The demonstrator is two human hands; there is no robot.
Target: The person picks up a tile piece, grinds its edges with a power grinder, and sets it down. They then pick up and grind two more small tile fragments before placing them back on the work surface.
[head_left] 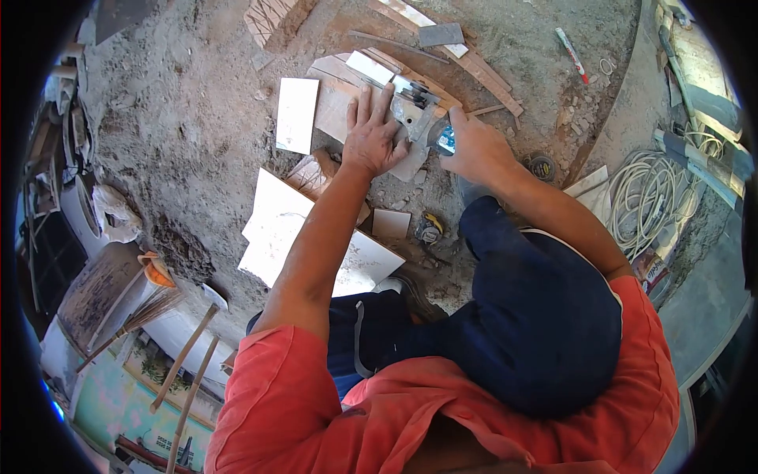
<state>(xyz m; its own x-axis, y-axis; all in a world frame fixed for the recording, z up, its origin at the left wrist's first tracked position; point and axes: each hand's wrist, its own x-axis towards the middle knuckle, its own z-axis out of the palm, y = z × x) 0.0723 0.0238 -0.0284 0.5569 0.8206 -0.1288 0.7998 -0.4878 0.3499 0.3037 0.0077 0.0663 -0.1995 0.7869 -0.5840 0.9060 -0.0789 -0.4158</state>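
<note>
My left hand (374,136) lies with its fingers spread on a pale tile piece (333,110) that rests on the ground. Wrapped round the blue-labelled body of a power cutter (445,140) is my right hand (478,150). The cutter's metal base plate (412,112) sits just right of my left fingertips, over a narrow white tile strip (371,68). Dust covers the tile around the tool. The blade itself cannot be made out. A white rectangular tile (297,115) lies left of my left hand.
Large white tiles (276,213) and a yellow tape measure (429,228) lie near my legs. A red-and-white marker (572,55) is at the upper right, above a coiled pale hose (651,201). Wooden handles (185,359) stand lower left. Curved tile strips (482,75) lie beyond the cutter.
</note>
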